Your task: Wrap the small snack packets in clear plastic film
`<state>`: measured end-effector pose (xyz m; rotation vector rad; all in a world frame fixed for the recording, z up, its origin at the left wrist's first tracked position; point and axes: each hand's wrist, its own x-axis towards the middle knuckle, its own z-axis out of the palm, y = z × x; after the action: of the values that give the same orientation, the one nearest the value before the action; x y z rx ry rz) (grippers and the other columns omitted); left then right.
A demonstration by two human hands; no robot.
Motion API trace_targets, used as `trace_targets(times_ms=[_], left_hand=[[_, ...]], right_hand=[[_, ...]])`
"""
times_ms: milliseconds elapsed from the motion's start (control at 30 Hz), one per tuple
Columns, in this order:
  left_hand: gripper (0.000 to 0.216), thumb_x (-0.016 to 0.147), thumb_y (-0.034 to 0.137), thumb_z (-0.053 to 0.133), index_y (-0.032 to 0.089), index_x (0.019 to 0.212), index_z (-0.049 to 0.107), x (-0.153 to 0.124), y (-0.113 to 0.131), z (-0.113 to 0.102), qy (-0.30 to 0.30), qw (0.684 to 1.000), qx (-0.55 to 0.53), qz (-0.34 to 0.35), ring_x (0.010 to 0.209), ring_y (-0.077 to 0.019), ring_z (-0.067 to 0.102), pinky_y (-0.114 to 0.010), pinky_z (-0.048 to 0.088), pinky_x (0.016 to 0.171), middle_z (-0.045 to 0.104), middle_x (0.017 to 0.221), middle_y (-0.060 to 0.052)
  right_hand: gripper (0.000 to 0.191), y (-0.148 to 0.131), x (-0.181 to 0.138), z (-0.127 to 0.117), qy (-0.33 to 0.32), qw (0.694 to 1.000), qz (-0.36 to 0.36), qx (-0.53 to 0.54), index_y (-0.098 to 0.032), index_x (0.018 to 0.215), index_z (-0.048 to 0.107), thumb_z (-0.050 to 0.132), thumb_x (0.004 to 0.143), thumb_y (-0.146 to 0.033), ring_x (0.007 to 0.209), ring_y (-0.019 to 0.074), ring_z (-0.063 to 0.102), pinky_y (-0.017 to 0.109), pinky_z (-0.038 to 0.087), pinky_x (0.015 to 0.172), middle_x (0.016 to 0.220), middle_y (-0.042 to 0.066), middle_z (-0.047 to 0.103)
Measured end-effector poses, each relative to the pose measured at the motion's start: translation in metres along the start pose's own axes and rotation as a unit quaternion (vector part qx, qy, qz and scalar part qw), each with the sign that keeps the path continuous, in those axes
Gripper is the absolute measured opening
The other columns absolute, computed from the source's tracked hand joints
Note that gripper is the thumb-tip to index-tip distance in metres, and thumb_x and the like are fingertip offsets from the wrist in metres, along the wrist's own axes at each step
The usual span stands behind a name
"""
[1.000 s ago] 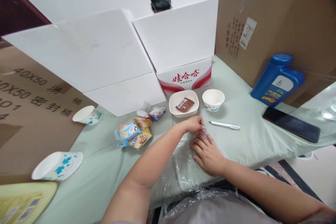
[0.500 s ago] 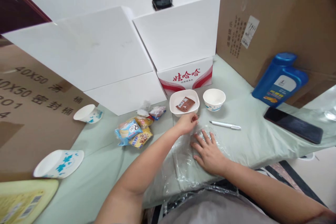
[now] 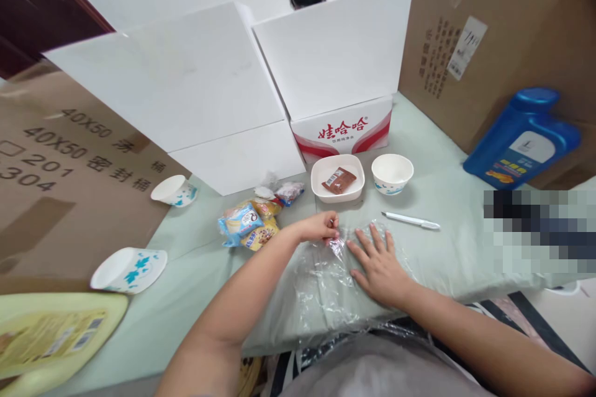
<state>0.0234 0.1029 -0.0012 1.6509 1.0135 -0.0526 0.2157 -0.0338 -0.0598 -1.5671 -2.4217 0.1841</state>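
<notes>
A clear plastic bag lies spread over the front of the table. My left hand is closed on the bag's far edge, thumb and fingers pinched together, and the film bunches shiny below them. Flat on the same plastic rests my right hand, its fingers spread. Just beyond my left hand stands a white square bowl with a brown snack packet inside. A paper bowl with blue leaf print is to its right, and a white pen lies in front of that.
Snack packets are heaped left of my left hand. Two paper bowls lie tipped at the left, near a yellow jug. A blue bottle stands at right. White boxes and cardboard wall the table; a person's head shows behind.
My left hand has come back toward me from beside the square bowl, and the plastic is now bunched at its fingers. My right hand stays flat on the bag. The view has shifted slightly.
</notes>
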Motion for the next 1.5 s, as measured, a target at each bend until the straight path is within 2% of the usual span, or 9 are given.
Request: trace_targets(times_ms=[300, 600, 700, 800, 967, 1100, 1233, 1367, 1500], left_hand=[[0.044, 0.056, 0.024, 0.081, 0.016, 0.091, 0.057, -0.024, -0.026, -0.042, -0.045, 0.999, -0.014, -0.021, 0.060, -0.0105, 0.059, -0.021, 0.046, 0.059, 0.062, 0.067, 0.004], [0.024, 0.066, 0.014, 0.065, 0.014, 0.089, 0.061, -0.038, -0.045, -0.050, 0.120, 0.987, 0.099, -0.047, 0.059, -0.0140, 0.061, -0.022, 0.047, 0.057, 0.060, 0.060, 0.004], [0.020, 0.068, 0.009, 0.062, 0.015, 0.087, 0.060, -0.043, -0.042, -0.038, 0.225, 0.958, 0.170, -0.052, 0.072, -0.0196, 0.063, -0.028, 0.049, 0.066, 0.061, 0.069, -0.001], [0.019, 0.078, 0.009, 0.053, 0.016, 0.094, 0.060, -0.051, -0.036, -0.009, 0.320, 0.918, 0.235, -0.030, 0.101, -0.0268, 0.058, -0.038, 0.047, 0.086, 0.062, 0.096, -0.011], [0.025, 0.082, 0.029, 0.063, 0.021, 0.106, 0.062, -0.073, -0.043, 0.043, 0.267, 0.896, 0.345, 0.081, 0.113, -0.0273, 0.052, -0.042, 0.041, 0.100, 0.059, 0.117, -0.009], [0.043, 0.085, 0.038, 0.061, 0.021, 0.124, 0.056, -0.093, -0.070, 0.049, 0.291, 0.862, 0.409, 0.077, 0.130, -0.0319, 0.041, -0.050, 0.034, 0.108, 0.050, 0.137, -0.013], [0.040, 0.088, 0.038, 0.055, 0.018, 0.122, 0.058, -0.110, -0.087, 0.046, 0.321, 0.865, 0.376, 0.091, 0.133, -0.0308, 0.039, -0.049, 0.032, 0.110, 0.050, 0.139, -0.014], [0.034, 0.091, 0.041, 0.046, 0.022, 0.112, 0.064, -0.140, -0.083, 0.052, 0.353, 0.891, 0.244, 0.149, 0.130, -0.0291, 0.043, -0.047, 0.033, 0.111, 0.059, 0.128, -0.011], [0.064, 0.075, 0.068, 0.059, 0.028, 0.124, 0.059, -0.180, -0.077, 0.066, 0.234, 0.948, 0.112, 0.184, 0.132, -0.0349, 0.041, -0.049, 0.034, 0.110, 0.057, 0.132, -0.011]], right_hand=[[0.067, -0.004, 0.003, 0.002, -0.012, 0.995, 0.089, -0.042, -0.026, 0.147, 0.038, 0.047, 0.088, -0.057, 0.143, 0.0446, 0.011, 0.069, 0.006, 0.108, 0.156, 0.013, 0.029], [0.076, -0.002, 0.009, 0.002, -0.031, 0.989, 0.132, -0.055, -0.024, 0.147, 0.038, 0.051, 0.083, -0.062, 0.141, 0.0492, 0.011, 0.071, 0.009, 0.105, 0.156, 0.016, 0.027], [0.078, -0.001, 0.011, 0.002, -0.040, 0.987, 0.145, -0.059, -0.022, 0.148, 0.037, 0.053, 0.082, -0.062, 0.141, 0.0496, 0.011, 0.070, 0.008, 0.106, 0.156, 0.017, 0.027], [0.079, -0.001, 0.012, 0.002, -0.030, 0.986, 0.148, -0.069, -0.021, 0.147, 0.038, 0.052, 0.082, -0.063, 0.141, 0.0496, 0.012, 0.069, 0.007, 0.107, 0.156, 0.019, 0.026], [0.080, 0.005, 0.014, 0.001, -0.032, 0.983, 0.164, -0.075, -0.020, 0.148, 0.036, 0.050, 0.083, -0.064, 0.142, 0.0492, 0.009, 0.068, 0.009, 0.106, 0.156, 0.020, 0.025], [0.078, 0.023, 0.012, 0.000, -0.021, 0.982, 0.172, -0.079, -0.019, 0.149, 0.034, 0.041, 0.087, -0.065, 0.143, 0.0459, 0.007, 0.066, 0.009, 0.108, 0.157, 0.018, 0.023], [0.070, 0.041, 0.008, -0.011, -0.007, 0.985, 0.163, -0.062, -0.019, 0.146, 0.040, 0.037, 0.090, -0.061, 0.143, 0.0421, 0.013, 0.062, 0.013, 0.111, 0.156, 0.015, 0.028], [0.061, 0.057, -0.010, -0.049, 0.034, 0.994, 0.085, 0.064, -0.016, 0.139, 0.049, 0.027, 0.096, -0.054, 0.139, 0.0327, 0.030, 0.052, 0.030, 0.110, 0.148, 0.015, 0.041], [0.078, 0.063, -0.047, -0.086, -0.067, 0.970, -0.104, 0.208, -0.021, 0.140, 0.047, 0.035, 0.086, -0.075, 0.132, 0.0294, 0.043, 0.046, 0.037, 0.108, 0.140, 0.013, 0.051]])
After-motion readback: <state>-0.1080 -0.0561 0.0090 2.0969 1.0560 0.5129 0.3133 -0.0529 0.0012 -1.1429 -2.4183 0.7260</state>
